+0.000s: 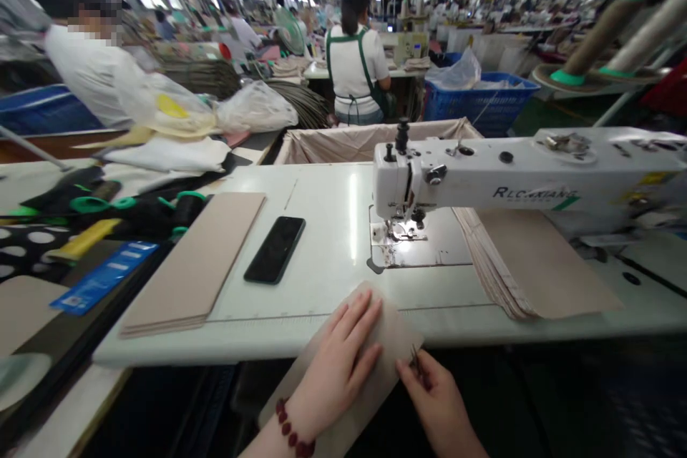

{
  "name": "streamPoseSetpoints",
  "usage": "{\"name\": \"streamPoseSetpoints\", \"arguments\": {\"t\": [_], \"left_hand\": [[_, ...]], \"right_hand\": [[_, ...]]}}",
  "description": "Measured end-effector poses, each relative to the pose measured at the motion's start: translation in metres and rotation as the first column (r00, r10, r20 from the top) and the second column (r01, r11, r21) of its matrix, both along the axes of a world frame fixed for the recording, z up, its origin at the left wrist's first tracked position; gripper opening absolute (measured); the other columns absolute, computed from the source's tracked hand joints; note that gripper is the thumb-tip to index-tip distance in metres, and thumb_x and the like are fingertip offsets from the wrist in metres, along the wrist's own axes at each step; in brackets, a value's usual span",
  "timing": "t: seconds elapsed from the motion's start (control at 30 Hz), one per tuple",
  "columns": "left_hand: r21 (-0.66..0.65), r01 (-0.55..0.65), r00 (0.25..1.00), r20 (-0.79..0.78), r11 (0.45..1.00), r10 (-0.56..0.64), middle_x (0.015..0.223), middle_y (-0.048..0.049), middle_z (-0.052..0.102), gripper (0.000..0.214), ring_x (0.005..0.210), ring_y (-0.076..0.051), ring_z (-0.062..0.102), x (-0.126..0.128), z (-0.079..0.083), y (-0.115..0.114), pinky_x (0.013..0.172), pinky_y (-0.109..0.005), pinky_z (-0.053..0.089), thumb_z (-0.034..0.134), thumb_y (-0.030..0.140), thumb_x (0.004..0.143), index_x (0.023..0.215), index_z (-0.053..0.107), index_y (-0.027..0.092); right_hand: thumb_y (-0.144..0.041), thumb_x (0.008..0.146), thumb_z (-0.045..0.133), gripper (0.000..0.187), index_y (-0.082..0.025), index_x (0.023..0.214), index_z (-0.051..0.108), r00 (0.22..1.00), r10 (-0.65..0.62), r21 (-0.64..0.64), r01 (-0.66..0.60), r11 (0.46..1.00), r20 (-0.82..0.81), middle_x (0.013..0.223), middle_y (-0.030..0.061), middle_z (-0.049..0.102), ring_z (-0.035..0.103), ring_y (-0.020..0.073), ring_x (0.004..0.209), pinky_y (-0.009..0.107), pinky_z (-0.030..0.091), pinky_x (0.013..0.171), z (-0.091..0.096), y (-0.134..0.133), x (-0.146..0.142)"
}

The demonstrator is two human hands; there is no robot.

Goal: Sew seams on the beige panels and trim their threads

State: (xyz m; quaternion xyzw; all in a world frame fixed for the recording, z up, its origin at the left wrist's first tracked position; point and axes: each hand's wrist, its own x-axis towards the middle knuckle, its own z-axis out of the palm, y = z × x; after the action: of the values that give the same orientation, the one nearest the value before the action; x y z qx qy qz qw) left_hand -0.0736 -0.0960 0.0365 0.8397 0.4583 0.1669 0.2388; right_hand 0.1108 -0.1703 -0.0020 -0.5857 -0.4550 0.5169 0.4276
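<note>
My left hand [343,351], with a dark red bead bracelet at the wrist, lies flat with fingers stretched on a beige panel [394,329]. The panel hangs partly over the front edge of the sewing table [322,265]. At the panel's right corner, my right hand [437,390] is closed around small dark thread snips [416,361]; their pointed tips show above the fingers, the rest is hidden in the palm. Behind the hands stands a white sewing machine [509,175], its needle area beyond my left fingertips.
A black phone [275,249] and a stack of beige panels [198,265] lie on the left. More panels [542,265] sit under the machine arm. Thread spools [187,211] and a blue packet [104,278] are at far left. A cloth-lined bin [327,145] stands behind the table.
</note>
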Motion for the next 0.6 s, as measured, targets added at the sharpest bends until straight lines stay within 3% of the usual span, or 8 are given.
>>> {"name": "streamPoseSetpoints", "arguments": {"t": [0.1, 0.23, 0.27, 0.33, 0.4, 0.43, 0.5, 0.6], "left_hand": [[-0.229, -0.154, 0.930, 0.295, 0.961, 0.219, 0.155, -0.0067, 0.028, 0.072, 0.139, -0.028, 0.030, -0.023, 0.011, 0.001, 0.114, -0.043, 0.027, 0.060, 0.032, 0.089, 0.151, 0.023, 0.027], [-0.585, -0.011, 0.842, 0.432, 0.811, 0.323, 0.117, -0.0067, 0.068, 0.042, 0.107, -0.029, 0.061, -0.070, 0.030, -0.001, 0.093, -0.039, 0.049, 0.061, 0.038, 0.088, 0.127, 0.060, 0.021], [-0.596, -0.058, 0.815, 0.434, 0.801, 0.383, 0.110, -0.0055, 0.071, 0.037, 0.103, -0.028, 0.063, -0.086, 0.037, 0.002, 0.090, -0.038, 0.051, 0.060, 0.039, 0.088, 0.120, 0.065, 0.021], [-0.525, -0.295, 0.691, 0.460, 0.798, 0.558, 0.107, -0.0035, 0.071, 0.037, 0.102, -0.026, 0.064, -0.125, 0.057, 0.016, 0.088, -0.035, 0.051, 0.063, 0.041, 0.086, 0.117, 0.065, 0.022], [-0.413, -0.525, 0.555, 0.497, 0.744, 0.667, 0.103, -0.0024, 0.072, 0.045, 0.092, -0.023, 0.067, -0.170, 0.079, 0.043, 0.080, -0.031, 0.054, 0.067, 0.045, 0.081, 0.119, 0.061, 0.022], [-0.394, -0.567, 0.543, 0.483, 0.724, 0.687, 0.100, -0.0020, 0.072, 0.048, 0.085, -0.021, 0.068, -0.193, 0.089, 0.060, 0.075, -0.031, 0.055, 0.067, 0.047, 0.081, 0.121, 0.058, 0.021], [-0.382, -0.604, 0.546, 0.441, 0.699, 0.712, 0.098, -0.0033, 0.071, 0.049, 0.079, -0.019, 0.068, -0.234, 0.104, 0.100, 0.070, -0.031, 0.055, 0.060, 0.046, 0.086, 0.126, 0.053, 0.018], [-0.335, -0.694, 0.608, 0.200, 0.637, 0.768, 0.090, -0.0066, 0.072, 0.044, 0.075, -0.021, 0.068, -0.270, 0.103, 0.155, 0.064, -0.031, 0.057, 0.059, 0.045, 0.086, 0.117, 0.058, 0.014]], "right_hand": [[-0.046, 0.089, 0.054, 0.029, -0.020, 0.095, 0.063, 1.000, 0.009, 0.118, -0.006, 0.993, -0.026, 0.079, 0.0027, 0.065, 0.062, 0.0185, 0.076, 0.024, 0.050, 0.069, 0.017, 0.003, 0.002], [-0.039, 0.093, 0.048, 0.025, -0.023, 0.102, 0.065, 0.966, 0.077, 0.305, -0.153, 0.940, 0.246, 0.083, 0.0040, 0.068, 0.064, 0.0185, 0.075, 0.025, 0.053, 0.069, 0.036, 0.027, 0.024], [-0.036, 0.094, 0.047, 0.027, -0.024, 0.111, 0.064, 0.925, 0.073, 0.336, -0.208, 0.919, 0.373, 0.096, 0.0057, 0.069, 0.065, 0.0201, 0.083, 0.027, 0.054, 0.074, 0.037, 0.035, 0.029], [-0.029, 0.093, 0.043, 0.039, -0.027, 0.131, 0.053, 0.772, 0.000, 0.352, -0.289, 0.890, 0.635, 0.126, 0.0078, 0.061, 0.066, 0.0229, 0.093, 0.029, 0.056, 0.073, 0.033, 0.046, 0.035], [-0.022, 0.092, 0.038, 0.052, -0.028, 0.143, 0.040, 0.600, -0.066, 0.333, -0.347, 0.877, 0.797, 0.142, 0.0076, 0.049, 0.070, 0.0221, 0.083, 0.028, 0.057, 0.058, 0.021, 0.046, 0.037], [-0.020, 0.091, 0.038, 0.055, -0.029, 0.145, 0.038, 0.556, -0.056, 0.326, -0.400, 0.857, 0.829, 0.143, 0.0076, 0.047, 0.071, 0.0203, 0.074, 0.026, 0.056, 0.050, 0.014, 0.043, 0.036], [-0.019, 0.089, 0.041, 0.054, -0.031, 0.141, 0.043, 0.552, 0.051, 0.330, -0.568, 0.754, 0.833, 0.138, 0.0056, 0.053, 0.071, 0.0168, 0.065, 0.021, 0.054, 0.047, 0.003, 0.033, 0.032], [-0.018, 0.088, 0.047, 0.048, -0.035, 0.133, 0.053, 0.558, 0.192, 0.353, -0.718, 0.600, 0.807, 0.127, 0.0022, 0.062, 0.072, 0.0157, 0.072, 0.017, 0.056, 0.056, -0.002, 0.025, 0.025]]}}
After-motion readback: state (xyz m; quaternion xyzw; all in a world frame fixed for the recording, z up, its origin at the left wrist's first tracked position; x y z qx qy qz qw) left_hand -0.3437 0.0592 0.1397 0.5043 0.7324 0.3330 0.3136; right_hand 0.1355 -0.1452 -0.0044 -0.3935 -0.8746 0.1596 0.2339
